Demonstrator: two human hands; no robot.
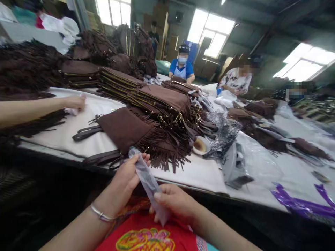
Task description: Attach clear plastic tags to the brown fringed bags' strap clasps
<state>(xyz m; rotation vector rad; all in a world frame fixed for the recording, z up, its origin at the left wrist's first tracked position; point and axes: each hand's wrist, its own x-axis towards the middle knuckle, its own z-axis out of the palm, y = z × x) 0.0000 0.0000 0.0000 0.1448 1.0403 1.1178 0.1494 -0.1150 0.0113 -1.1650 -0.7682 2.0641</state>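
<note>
A narrow, translucent plastic sleeve (148,181) is stretched between my two hands, just over the table's front edge. My left hand (129,174), with a silver bangle on its wrist, grips the upper end. Lower down, my right hand (174,202) pinches the sleeve near its bottom end. What lies inside the sleeve, if anything, I cannot make out. Just beyond my hands lies a brown fringed bag (124,129) with dark straps (87,132) at its left. Behind it rises a stack of similar brown bags (164,99) with gold zips and clasps.
From the left, a co-worker's arm (34,111) reaches over the white table cover (91,99). A small bowl (201,144), a grey-white device (237,164) and purple plastic (300,204) are to the right. Several people work farther back, one in a blue shirt (190,68).
</note>
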